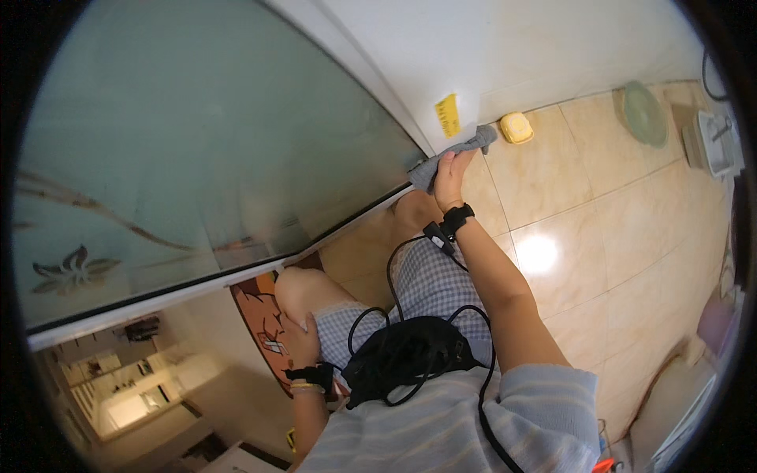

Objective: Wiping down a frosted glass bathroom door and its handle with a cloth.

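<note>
My right hand (452,177) presses a folded grey cloth (427,175) against the lower edge of a white door frame (408,127). The cloth reaches from the corner of a frosted glass door (225,142) towards the tiled floor, and part of it is hidden under my palm. A yellow sticker (447,116) bearing writing is on the white surface just above the cloth. My left hand (300,340) rests on my bent knee, fingers spread, with nothing in it.
By the wall stands a small yellow container (517,128). Further right are a green basin (644,115) and a grey-white tub (714,143) on the beige floor tiles (562,236). An orange patterned mat (260,319) lies at the left. Black cables run from a black pouch (408,358) on my lap.
</note>
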`<state>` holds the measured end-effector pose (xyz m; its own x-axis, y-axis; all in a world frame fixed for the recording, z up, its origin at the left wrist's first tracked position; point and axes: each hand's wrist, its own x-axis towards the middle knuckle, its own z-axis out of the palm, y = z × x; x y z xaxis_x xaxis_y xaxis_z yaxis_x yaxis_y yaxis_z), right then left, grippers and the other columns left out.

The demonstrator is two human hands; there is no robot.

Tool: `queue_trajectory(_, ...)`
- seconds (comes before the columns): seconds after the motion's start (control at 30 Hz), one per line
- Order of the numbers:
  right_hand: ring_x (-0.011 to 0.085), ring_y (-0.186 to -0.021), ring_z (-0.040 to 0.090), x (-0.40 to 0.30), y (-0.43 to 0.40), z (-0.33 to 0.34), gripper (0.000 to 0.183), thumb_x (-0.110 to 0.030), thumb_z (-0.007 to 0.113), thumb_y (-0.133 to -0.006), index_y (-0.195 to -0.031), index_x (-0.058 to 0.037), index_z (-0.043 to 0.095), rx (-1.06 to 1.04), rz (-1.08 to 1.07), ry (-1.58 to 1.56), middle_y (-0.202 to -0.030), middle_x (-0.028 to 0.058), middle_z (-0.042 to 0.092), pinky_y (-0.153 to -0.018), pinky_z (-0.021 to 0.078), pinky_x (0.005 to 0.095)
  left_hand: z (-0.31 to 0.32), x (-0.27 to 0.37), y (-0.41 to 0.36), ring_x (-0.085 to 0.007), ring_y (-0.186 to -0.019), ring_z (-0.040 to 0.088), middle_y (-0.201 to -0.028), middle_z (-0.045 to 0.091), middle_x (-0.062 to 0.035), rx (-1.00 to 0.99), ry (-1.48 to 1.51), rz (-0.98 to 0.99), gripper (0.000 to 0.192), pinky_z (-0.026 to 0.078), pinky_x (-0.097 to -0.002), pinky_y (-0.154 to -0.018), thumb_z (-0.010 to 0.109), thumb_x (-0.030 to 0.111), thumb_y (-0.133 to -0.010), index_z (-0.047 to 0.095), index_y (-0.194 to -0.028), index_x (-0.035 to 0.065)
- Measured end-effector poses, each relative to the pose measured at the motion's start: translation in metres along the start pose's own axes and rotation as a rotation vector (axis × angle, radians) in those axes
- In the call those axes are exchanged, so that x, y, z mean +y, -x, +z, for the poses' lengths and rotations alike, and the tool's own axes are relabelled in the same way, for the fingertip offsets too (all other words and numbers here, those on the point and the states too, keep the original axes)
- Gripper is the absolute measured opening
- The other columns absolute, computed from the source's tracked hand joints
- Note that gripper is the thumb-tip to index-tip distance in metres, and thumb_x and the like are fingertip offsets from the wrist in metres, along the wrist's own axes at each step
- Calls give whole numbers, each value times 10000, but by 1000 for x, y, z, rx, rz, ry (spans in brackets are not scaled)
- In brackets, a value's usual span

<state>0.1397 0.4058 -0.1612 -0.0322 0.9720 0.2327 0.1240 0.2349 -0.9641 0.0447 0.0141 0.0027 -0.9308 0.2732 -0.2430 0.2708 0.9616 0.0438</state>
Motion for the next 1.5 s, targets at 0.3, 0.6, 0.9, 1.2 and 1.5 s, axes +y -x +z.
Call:
queue_trajectory(0.3, 291, -1243, 352, 157, 5, 22, 715, -573, 328, -921, -1423, -92, 163, 183, 1100, -1208, -1426, 111, 296, -1033, 291, 431, 9, -11, -4, -396, -1285, 301, -1395, 264, -300, -48, 101, 68, 728, 239, -385, -1065, 455, 403, -898, 164, -1372, -67)
queue_trajectory(0.6, 305, -1146, 469, 17, -24, -6, 559, -484, 269, -966, -1310, -59, 382, 127, 1058, -1309, -1274, 132, 488, -994, 358, 433, 0, -4, 6, -405, -1279, 311, -1384, 272, -316, -41, 89, -30, 723, 250, -394, -1060, 442, 413, -899, 181, -1355, -84)
queue_trajectory(0.9, 344, -1093, 488, -154, -93, -56, 428, -301, 383, -969, -1259, 14, 395, 40, -168, -261, -1173, 228, 506, -957, 366, 365, -14, 20, 9, -424, -1193, 421, -1366, 317, -313, -4, 122, 100, 756, 344, -412, -1000, 451, 423, -888, 161, -1379, -74)
queue_trajectory(1.2, 174, -878, 508, -86, -78, -67, 184, -34, 588, -813, -988, -5, 538, -47, -71, -382, -953, 80, 534, -785, 415, 274, -7, 15, 2, -407, -1206, 409, -1384, 305, -288, -40, 213, 67, 756, 343, -404, -1004, 444, 433, -893, 140, -1394, -44)
queue_trajectory(1.5, 55, -692, 461, -181, -119, -86, 145, -70, 671, -795, -801, -43, 529, -257, 54, -647, -778, -26, 534, -641, 398, 194, -7, 10, 6, -413, -1210, 401, -1375, 313, -298, -25, 227, 61, 764, 316, -401, -1023, 466, 421, -884, 159, -1385, -68)
